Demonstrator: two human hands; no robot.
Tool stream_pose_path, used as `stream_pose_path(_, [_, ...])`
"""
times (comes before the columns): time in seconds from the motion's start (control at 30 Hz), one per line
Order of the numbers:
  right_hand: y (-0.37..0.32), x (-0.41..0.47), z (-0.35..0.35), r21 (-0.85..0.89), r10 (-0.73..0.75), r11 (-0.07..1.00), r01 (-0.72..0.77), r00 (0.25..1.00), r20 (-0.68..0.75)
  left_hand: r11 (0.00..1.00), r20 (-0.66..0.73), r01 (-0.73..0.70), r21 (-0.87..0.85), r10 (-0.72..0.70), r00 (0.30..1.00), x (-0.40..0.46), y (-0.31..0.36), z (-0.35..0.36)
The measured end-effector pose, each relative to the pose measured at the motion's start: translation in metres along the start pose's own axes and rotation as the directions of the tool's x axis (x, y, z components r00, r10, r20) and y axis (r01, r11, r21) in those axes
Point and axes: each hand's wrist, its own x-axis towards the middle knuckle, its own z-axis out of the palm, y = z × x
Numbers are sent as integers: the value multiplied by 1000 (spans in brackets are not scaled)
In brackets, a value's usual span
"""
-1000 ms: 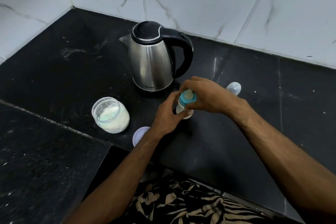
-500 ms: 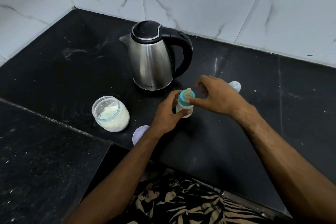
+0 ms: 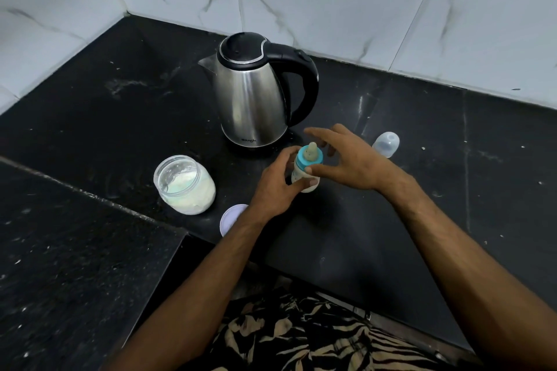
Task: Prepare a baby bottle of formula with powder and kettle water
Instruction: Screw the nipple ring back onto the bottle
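A small baby bottle [image 3: 305, 173] with a blue collar and a pale teat stands upright on the black counter [image 3: 376, 220]. My left hand [image 3: 278, 187] is wrapped around its body. My right hand [image 3: 349, 159] hovers beside the collar, thumb touching the blue ring, other fingers spread apart. A steel kettle [image 3: 253, 99] with a black lid and handle stands just behind the bottle. An open glass jar of white powder [image 3: 185, 185] sits to the left.
The jar's round pale lid [image 3: 230, 218] lies flat, partly under my left forearm. A clear bottle cap [image 3: 386, 144] rests right of my right hand. White marble tiles form the corner walls. A lower counter step runs at the left.
My right hand has come off the top of the bottle and spread its fingers, uncovering the teat and the blue collar. My left hand keeps holding the bottle in the same spot.
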Motion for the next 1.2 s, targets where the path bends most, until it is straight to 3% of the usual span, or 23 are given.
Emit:
stream_pose_path(0.1, [-2, 0, 3, -33, -25, 999, 24, 999, -28, 1000, 3, -3, 4, 3, 1000, 1, -1, 1])
stream_pose_path(0.23, [-6, 0, 15, -72, 76, 993, -89, 983, -169, 1000, 4, -12, 24, 12, 1000, 1, -3, 2])
stream_pose_path(0.5, [3, -3, 10, 0, -27, 1000, 27, 997, -72, 1000, -9, -20, 20, 20, 1000, 0, -2, 2])
stream_pose_path(0.67, [-2, -3, 26, 65, 103, 994, -91, 971, -215, 999, -13, -46, 24, 47, 999, 1, -5, 2])
stream_pose_path(0.9, [3, -5, 15, 3, -50, 999, 51, 994, -102, 999, -7, -42, 28, 42, 999, 2, -5, 1])
stream_pose_path(1.07, [-1, -1, 31, 115, 126, 988, -103, 970, -210, 998, 6, -27, 56, 26, 1000, 3, -8, 1])
stream_pose_path(1.2, [5, 0, 15, 11, 24, 1000, -23, 996, -89, 998, 10, -40, 56, 40, 999, 4, -8, 0])
